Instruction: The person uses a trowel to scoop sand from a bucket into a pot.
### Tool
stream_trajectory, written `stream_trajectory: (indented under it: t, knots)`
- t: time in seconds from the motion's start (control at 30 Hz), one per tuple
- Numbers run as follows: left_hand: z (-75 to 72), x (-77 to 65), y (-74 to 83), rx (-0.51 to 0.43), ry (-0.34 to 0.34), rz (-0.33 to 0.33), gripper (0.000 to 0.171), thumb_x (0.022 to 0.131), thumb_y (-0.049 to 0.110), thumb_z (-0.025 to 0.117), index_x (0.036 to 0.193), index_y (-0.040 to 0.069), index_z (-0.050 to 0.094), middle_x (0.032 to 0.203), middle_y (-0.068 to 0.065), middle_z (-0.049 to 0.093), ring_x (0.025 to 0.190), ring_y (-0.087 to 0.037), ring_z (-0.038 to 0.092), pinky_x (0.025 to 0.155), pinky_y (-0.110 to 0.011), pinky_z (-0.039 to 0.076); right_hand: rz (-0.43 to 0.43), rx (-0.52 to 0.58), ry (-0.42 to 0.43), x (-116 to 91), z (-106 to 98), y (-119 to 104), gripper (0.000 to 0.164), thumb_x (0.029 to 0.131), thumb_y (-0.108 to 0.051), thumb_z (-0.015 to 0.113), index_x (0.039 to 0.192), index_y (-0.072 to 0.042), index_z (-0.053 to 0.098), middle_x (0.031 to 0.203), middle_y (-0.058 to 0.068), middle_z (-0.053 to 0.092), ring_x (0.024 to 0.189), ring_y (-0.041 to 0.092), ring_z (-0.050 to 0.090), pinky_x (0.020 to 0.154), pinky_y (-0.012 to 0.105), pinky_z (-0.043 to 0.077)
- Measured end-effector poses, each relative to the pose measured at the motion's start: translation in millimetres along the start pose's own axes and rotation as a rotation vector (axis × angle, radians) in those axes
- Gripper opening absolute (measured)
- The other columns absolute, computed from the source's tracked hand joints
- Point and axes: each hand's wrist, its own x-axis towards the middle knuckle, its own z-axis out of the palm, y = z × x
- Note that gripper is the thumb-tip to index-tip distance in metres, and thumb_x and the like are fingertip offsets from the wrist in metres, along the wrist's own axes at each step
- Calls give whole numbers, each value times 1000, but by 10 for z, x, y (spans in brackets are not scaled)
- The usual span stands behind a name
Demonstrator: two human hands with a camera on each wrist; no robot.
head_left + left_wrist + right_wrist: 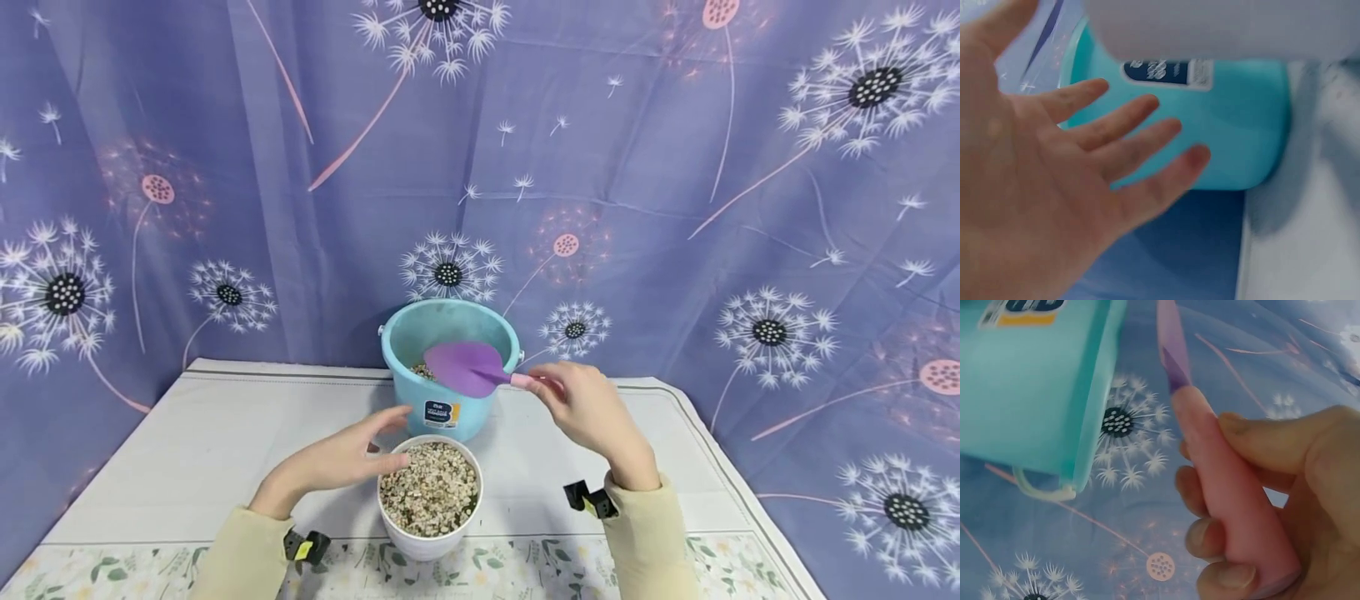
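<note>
My right hand (588,408) grips the pink handle (1232,494) of a small trowel, fingers wrapped round it and thumb along its side. The trowel's purple blade (467,367) overlaps the mouth of a light blue bucket (408,392), turned so that one broad face shows. Some grainy mix (424,372) is visible inside the bucket. In front of the bucket stands a white pot (420,546), filled near its rim with a pale, pebbly mix (431,487). My left hand (337,454) is at the pot's left side with fingers spread, thumb tip over the rim.
A white table (262,425) carries the bucket and pot, with a leaf-patterned strip (540,562) along the near edge. Behind it hangs a blue-purple dandelion curtain (337,250). The bucket's pale handle (1041,490) hangs at its side.
</note>
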Motion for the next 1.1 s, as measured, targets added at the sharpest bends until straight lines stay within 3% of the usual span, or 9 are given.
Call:
stream_trajectory:
  t: [0.17, 0.3, 0.5, 0.7, 0.9, 1.1]
  knots:
    - [-167, 157, -12, 101, 191, -32, 63, 96, 38, 62, 141, -3, 45, 134, -22, 55, 122, -37, 52, 100, -57, 42, 50, -29, -1, 243, -22, 114, 28, 95, -41, 63, 104, -17, 75, 85, -5, 69, 75, 16, 64, 67, 41, 53]
    - [-282, 277, -53, 71, 347, -71, 49, 98, 34, 60, 132, -1, 56, 122, -17, 63, 111, -32, 59, 95, -51, 47, 69, -63, -38, 430, 23, 208, 28, 95, -42, 62, 99, -17, 75, 75, -6, 64, 66, 15, 58, 58, 37, 50]
    - [-341, 474, -123, 13, 549, -185, 51, 101, 49, 49, 128, 6, 59, 112, -12, 66, 99, -26, 63, 81, -42, 53, 78, -131, -89, 650, 104, 276, 30, 96, -40, 62, 97, -13, 76, 62, -6, 56, 55, 14, 50, 48, 31, 42]
    - [-294, 687, -198, 50, 751, -217, 51, 98, 54, 49, 115, 7, 59, 97, -11, 64, 86, -24, 62, 74, -38, 49, 76, -195, -151, 835, 189, 279, 32, 96, -40, 62, 88, -11, 74, 62, -3, 56, 53, 17, 51, 45, 31, 43]
    - [-294, 794, -233, 31, 821, -193, 48, 95, 53, 55, 107, 7, 55, 89, -11, 61, 78, -24, 60, 67, -34, 48, 136, -240, -204, 964, 328, 257, 29, 96, -40, 62, 87, -14, 72, 67, -3, 60, 56, 18, 56, 47, 33, 47]
    - [-293, 878, -325, -102, 801, -103, 30, 97, 34, 60, 100, 6, 49, 84, -10, 58, 75, -34, 63, 61, -35, 55, 163, -320, -204, 1032, 490, 242, 26, 96, -38, 63, 87, -15, 71, 67, 0, 59, 56, 21, 57, 44, 35, 46]
